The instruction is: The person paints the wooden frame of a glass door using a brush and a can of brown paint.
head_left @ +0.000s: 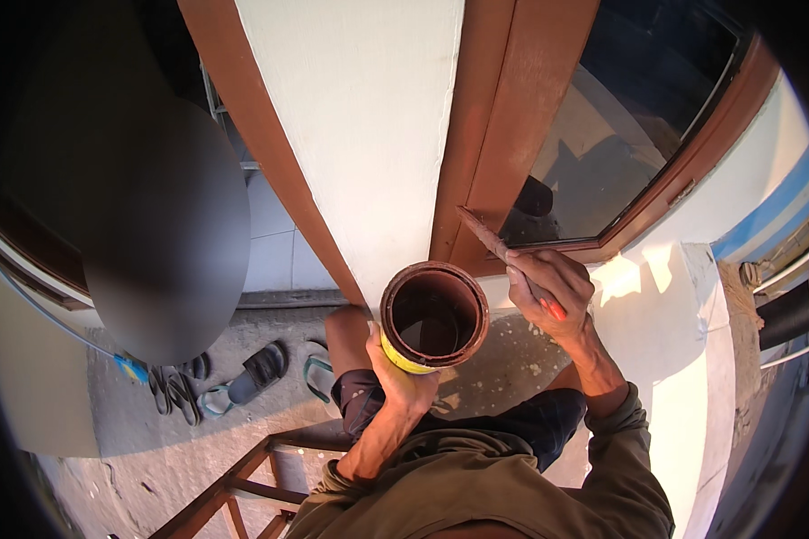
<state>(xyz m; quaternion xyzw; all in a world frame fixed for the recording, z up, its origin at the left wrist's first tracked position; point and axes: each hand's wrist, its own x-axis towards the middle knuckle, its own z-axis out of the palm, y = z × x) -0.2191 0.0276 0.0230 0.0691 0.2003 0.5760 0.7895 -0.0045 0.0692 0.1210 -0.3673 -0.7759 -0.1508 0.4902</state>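
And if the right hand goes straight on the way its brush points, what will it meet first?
Most likely the brown window frame: the brush in the right hand points at it, its tip perhaps touching already, though depth is unclear.

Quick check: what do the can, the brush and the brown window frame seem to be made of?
Can: probably thin metal, by its narrow round rim; brown coats the inside.
Brush: caked brown, so its fibre is unclear; the smooth orange handle end may be plastic or painted wood.
Window frame: likely wood, painted satin brown, with flat boards meeting at a straight seam.
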